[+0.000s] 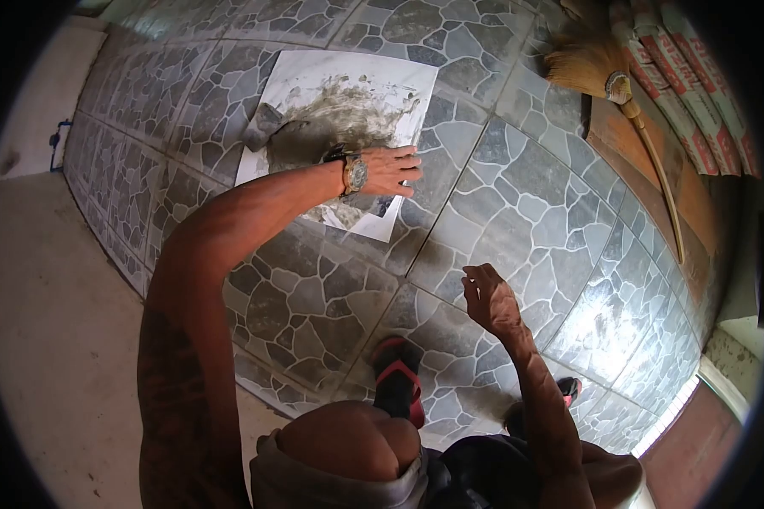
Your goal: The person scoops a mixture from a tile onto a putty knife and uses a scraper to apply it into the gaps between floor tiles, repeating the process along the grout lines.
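Note:
My left hand [390, 172], with a wristwatch [356, 175] above it, reaches over the right part of a white sheet [416, 81]. Its fingers are stretched out and slightly apart. Grey wet-looking smears [348, 106] and a darker grey patch [290, 146] cover much of the sheet, partly hidden behind my wrist. At the sheet's left edge sits a grey block-like piece [264, 124]. My right hand [492, 303] hangs above the tiled floor [518, 187], away from the sheet, its fingers loosely bent with a gap by the thumb, holding nothing visible.
A straw broom [581, 68] lies at the upper right, its handle across brown boards [624, 140]. Beyond it are several long packages with red print [675, 85]. A pale wall [51, 280] borders the left. My feet wear red-strapped slippers [399, 369].

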Demonstrator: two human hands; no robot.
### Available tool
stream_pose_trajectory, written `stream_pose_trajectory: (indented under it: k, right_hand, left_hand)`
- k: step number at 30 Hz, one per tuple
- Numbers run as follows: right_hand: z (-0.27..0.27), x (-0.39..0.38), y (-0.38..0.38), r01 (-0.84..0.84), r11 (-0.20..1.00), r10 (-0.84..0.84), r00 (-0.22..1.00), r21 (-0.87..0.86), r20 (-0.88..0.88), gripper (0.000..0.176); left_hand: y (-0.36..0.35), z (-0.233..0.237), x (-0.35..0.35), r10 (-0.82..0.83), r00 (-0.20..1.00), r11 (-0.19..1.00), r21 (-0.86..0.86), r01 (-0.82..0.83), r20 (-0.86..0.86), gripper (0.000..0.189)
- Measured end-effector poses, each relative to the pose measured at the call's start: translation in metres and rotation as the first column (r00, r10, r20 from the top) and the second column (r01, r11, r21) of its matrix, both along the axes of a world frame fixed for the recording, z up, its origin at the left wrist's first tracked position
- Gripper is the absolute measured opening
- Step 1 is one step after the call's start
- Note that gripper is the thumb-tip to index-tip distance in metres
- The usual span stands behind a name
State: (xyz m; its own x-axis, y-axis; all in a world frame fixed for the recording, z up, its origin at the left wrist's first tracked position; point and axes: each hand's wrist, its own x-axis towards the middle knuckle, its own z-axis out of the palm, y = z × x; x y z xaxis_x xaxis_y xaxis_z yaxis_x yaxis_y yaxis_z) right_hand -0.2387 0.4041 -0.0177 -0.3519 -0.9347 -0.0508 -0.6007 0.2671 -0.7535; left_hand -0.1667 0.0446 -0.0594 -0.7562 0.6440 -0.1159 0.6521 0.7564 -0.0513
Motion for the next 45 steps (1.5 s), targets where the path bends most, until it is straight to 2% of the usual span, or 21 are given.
stream_pose_trajectory:
  k: [6, 8, 9, 10, 12, 13, 15, 16, 19, 21, 24, 25, 28, 29, 32, 35, 38, 39, 42, 44, 45]
  right_hand:
    - [0.001, 0.007, 0.0, 0.015, 0.999, -0.018, 0.997, 0.038, 0.07, 0.02]
    - [0.003, 0.006, -0.004, 0.031, 0.999, -0.032, 0.994, 0.012, 0.107, 0.017]
    - [0.003, 0.005, -0.009, 0.038, 0.999, -0.037, 0.991, -0.002, 0.125, 0.016]
    - [0.002, 0.004, -0.015, 0.075, 0.997, -0.074, 0.983, 0.003, 0.168, 0.015]
    - [-0.001, 0.001, -0.036, 0.154, 0.988, -0.153, 0.955, 0.016, 0.254, 0.014]
    - [0.006, -0.004, -0.053, 0.16, 0.973, -0.216, 0.88, 0.164, 0.423, 0.019]
    - [-0.006, -0.01, -0.086, 0.173, 0.968, -0.243, 0.83, 0.182, 0.503, 0.021]
    - [-0.015, -0.012, -0.101, 0.174, 0.965, -0.255, 0.803, 0.198, 0.539, 0.022]
    - [-0.06, -0.009, -0.146, 0.231, 0.972, -0.229, 0.882, 0.046, 0.412, 0.027]
    - [-0.072, -0.003, -0.17, 0.307, 0.941, -0.339, 0.829, 0.144, 0.445, 0.031]
    - [-0.089, 0.001, -0.192, 0.361, 0.894, -0.445, 0.782, 0.264, 0.437, 0.037]
    - [-0.08, -0.002, -0.198, 0.347, 0.867, -0.47, 0.808, 0.357, 0.356, 0.039]
    - [-0.065, -0.007, -0.193, 0.365, 0.859, -0.494, 0.777, 0.359, 0.39, 0.037]
    - [-0.063, -0.009, -0.193, 0.374, 0.858, -0.498, 0.77, 0.351, 0.399, 0.033]
    - [-0.019, -0.01, -0.187, 0.307, 0.948, -0.318, 0.879, 0.088, 0.355, 0.022]
    - [0.03, 0.001, -0.19, 0.011, 0.964, -0.045, 0.992, -0.266, -0.12, 0.014]
    - [0.049, 0.013, -0.195, -0.122, 0.965, 0.058, 0.963, -0.232, -0.264, 0.011]
    - [0.05, 0.013, -0.197, -0.222, 0.952, 0.136, 0.924, -0.211, -0.357, 0.013]
    - [0.073, 0.021, -0.204, -0.216, 0.948, 0.129, 0.932, -0.235, -0.339, 0.012]
    - [0.085, 0.016, -0.203, -0.108, 0.934, 0.015, 0.964, -0.341, -0.264, 0.019]
    - [0.096, 0.011, -0.199, -0.038, 0.933, -0.035, 0.98, -0.358, -0.197, 0.021]
  left_hand:
    - [0.002, 0.02, -0.006, 0.056, 0.995, 0.998, 0.02, -0.058, 0.083, 0.027]
    - [0.001, 0.041, -0.001, 0.38, 0.916, 0.921, 0.041, -0.388, 0.13, 0.039]
    - [0.001, 0.052, 0.003, 0.528, 0.835, 0.84, 0.045, -0.54, 0.154, 0.045]
    - [0.007, 0.061, 0.008, 0.711, 0.663, 0.666, 0.079, -0.742, 0.233, 0.052]
    - [0.025, 0.077, 0.022, 0.893, 0.21, 0.196, 0.075, -0.978, 0.397, 0.064]
    - [0.036, 0.078, 0.033, 0.917, 0.156, 0.156, 0.028, -0.987, 0.367, 0.066]
    - [0.057, 0.062, 0.06, 0.956, 0.05, 0.068, -0.055, -0.996, 0.289, 0.068]
    - [0.066, 0.051, 0.069, 0.968, 0.044, 0.051, -0.022, -0.998, 0.248, 0.069]
    - [0.091, 0.018, 0.087, 0.99, 0.042, 0.028, 0.106, -0.994, 0.136, 0.07]
    - [0.108, 0.006, 0.092, 0.997, 0.062, 0.049, 0.221, -0.974, 0.054, 0.069]
    - [0.117, 0.025, 0.08, 0.98, 0.027, -0.022, 0.242, -0.97, 0.195, 0.072]
    - [0.12, 0.026, 0.08, 0.985, 0.047, 0.005, 0.241, -0.97, 0.169, 0.071]
    - [0.119, 0.032, 0.083, 0.989, 0.092, 0.064, 0.237, -0.969, 0.112, 0.071]
    - [0.117, 0.038, 0.082, 0.981, 0.086, 0.047, 0.22, -0.974, 0.173, 0.066]
    - [0.102, 0.067, 0.077, 0.971, 0.229, 0.161, 0.532, -0.831, 0.064, 0.053]
    - [0.083, 0.117, 0.073, 0.861, 0.503, 0.487, 0.408, -0.773, -0.075, 0.047]
    - [0.065, 0.134, 0.083, 0.858, 0.507, 0.511, 0.256, -0.821, -0.088, 0.042]
    - [0.057, 0.14, 0.088, 0.848, 0.521, 0.53, 0.205, -0.823, -0.098, 0.033]
    - [0.028, 0.158, 0.105, 0.86, 0.499, 0.491, 0.097, -0.866, 0.105, 0.024]
    - [-0.007, 0.157, 0.12, 0.939, 0.279, 0.233, 0.228, -0.945, 0.199, 0.019]
    - [-0.031, 0.151, 0.132, 0.901, 0.159, -0.018, 0.401, -0.916, 0.404, 0.021]
